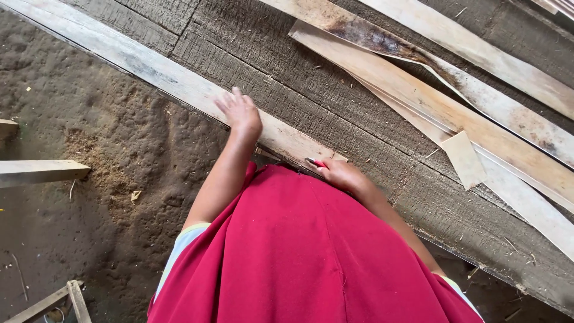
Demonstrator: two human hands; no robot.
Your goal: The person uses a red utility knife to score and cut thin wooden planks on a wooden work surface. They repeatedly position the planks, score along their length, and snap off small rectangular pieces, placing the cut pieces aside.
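On the rough grey wooden tabletop [251, 54] lies a long pale plank [149, 69], likely stiff and light; left hand [240, 112] rests flat and spread on it, right hand [344, 175] at its near end pinches a red pencil [315, 162].

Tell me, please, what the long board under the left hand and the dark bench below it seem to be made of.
The long board under the left hand looks like pale, unpainted sawn wood: straight grain lines and grey stains show on it. The dark bench seems to be old, weathered wood, rough and unfinished, with coarse saw marks and cracks along its planks.
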